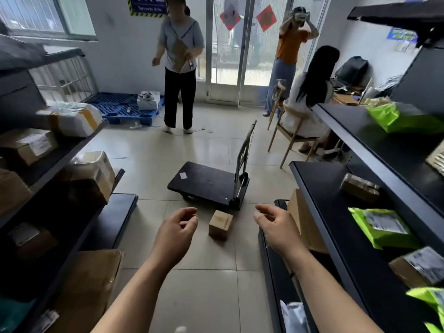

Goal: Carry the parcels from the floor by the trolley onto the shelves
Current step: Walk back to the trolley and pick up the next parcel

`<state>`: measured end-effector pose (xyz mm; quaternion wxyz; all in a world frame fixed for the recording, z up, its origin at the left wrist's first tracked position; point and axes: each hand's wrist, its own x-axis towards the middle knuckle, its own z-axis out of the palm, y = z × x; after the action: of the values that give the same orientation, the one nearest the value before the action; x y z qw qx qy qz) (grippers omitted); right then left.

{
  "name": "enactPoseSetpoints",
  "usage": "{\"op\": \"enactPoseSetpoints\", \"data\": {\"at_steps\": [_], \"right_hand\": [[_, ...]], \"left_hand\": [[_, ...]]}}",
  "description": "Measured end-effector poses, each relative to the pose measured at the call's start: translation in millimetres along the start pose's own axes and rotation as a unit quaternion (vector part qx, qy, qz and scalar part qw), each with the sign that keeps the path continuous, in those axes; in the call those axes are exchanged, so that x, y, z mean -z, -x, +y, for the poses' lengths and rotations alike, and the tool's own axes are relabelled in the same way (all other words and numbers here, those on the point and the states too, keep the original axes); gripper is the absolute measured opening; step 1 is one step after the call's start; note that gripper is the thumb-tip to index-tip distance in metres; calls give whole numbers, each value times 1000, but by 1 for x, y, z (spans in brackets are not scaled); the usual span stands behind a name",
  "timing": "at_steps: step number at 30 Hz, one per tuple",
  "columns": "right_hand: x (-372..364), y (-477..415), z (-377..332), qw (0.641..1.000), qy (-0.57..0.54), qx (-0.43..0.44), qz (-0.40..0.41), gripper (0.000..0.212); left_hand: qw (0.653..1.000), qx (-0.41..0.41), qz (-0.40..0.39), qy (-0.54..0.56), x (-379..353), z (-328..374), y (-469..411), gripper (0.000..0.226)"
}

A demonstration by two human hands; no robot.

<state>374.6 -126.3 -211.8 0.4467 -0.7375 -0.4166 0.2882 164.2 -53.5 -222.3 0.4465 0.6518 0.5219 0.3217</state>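
Both bare forearms reach forward and downward from the lower edge of the view, apart from each other. The left hand hangs loosely, its fingers curled inward and empty. The right hand is held palm turned inward, fingers slightly bent and spread, thumb apart from them, gripping nothing. The wrists are straight.
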Motion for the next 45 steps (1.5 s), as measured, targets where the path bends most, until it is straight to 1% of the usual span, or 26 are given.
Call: {"op": "enactPoseSetpoints", "data": {"at_steps": [6,10,15,23,28,33,35,40,45], "right_hand": [[-27,-106,-9,999,-10,-19,25,33],[-49,-177,-13,998,-12,-47,49,32],[-67,-248,-7,995,-13,-74,67,32],[-76,-356,28,993,-5,-102,66,32],[-83,-417,66,992,5,-112,49,31],[-103,-470,124,992,23,-123,23,34],[-116,-489,155,992,30,-126,13,36],[-160,-528,236,989,54,-134,7,38],[-221,-567,342,988,71,-139,10,39]], "left_hand": [[1000,0,-28,-5,-5,1,-121,28],[997,-6,-65,-29,-7,3,-204,28],[995,-8,-87,-56,-18,-3,-288,27],[993,18,-95,-62,-60,-24,-393,28],[993,32,-93,-57,-101,-39,-442,29],[993,60,-86,-45,-148,-84,-490,28],[993,67,-88,-48,-168,-112,-509,28],[990,81,-97,-63,-214,-197,-550,31],[988,79,-104,-80,-269,-308,-590,36]]}}
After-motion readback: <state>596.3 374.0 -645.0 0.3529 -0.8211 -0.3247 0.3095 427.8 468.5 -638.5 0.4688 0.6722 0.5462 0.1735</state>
